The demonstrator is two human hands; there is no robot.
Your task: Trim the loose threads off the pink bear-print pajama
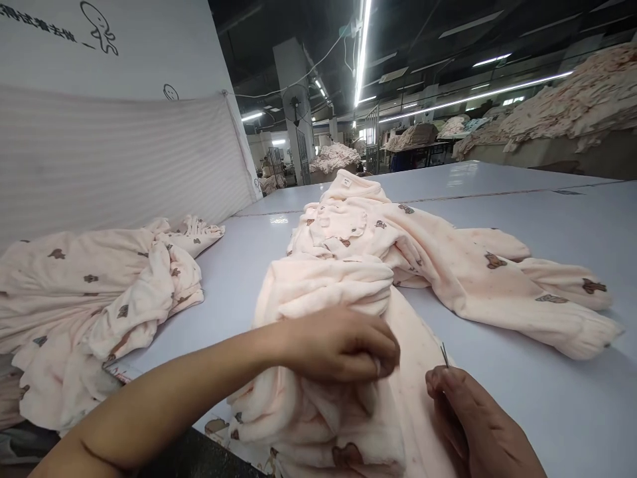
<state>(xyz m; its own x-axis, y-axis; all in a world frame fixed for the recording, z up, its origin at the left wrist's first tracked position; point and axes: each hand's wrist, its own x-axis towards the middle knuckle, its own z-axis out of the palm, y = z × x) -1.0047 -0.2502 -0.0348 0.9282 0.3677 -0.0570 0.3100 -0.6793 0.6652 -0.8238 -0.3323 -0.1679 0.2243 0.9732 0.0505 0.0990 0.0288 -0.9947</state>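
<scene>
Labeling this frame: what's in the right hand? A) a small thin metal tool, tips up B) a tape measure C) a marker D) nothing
A: the right hand pinches a small thin metal tool, its tips poking up beside the pink garment that the left hand presses down.

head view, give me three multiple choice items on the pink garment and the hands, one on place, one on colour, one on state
1. Where does the left hand rest?
A. on the pink garment on the table
B. on the pile of garments to the left
C. on the bare table

2. What colour are the small bear prints on the garment?
A. blue
B. brown
C. green

3. What does the right hand do?
A. lies flat and open
B. pinches a thin metal tool
C. grips a sleeve

Answers:
1 A, the hand presses on the folded cloth before the person.
2 B, the prints show dark brown on pale pink.
3 B, the tool's tip sticks up from the fingertips.
</scene>
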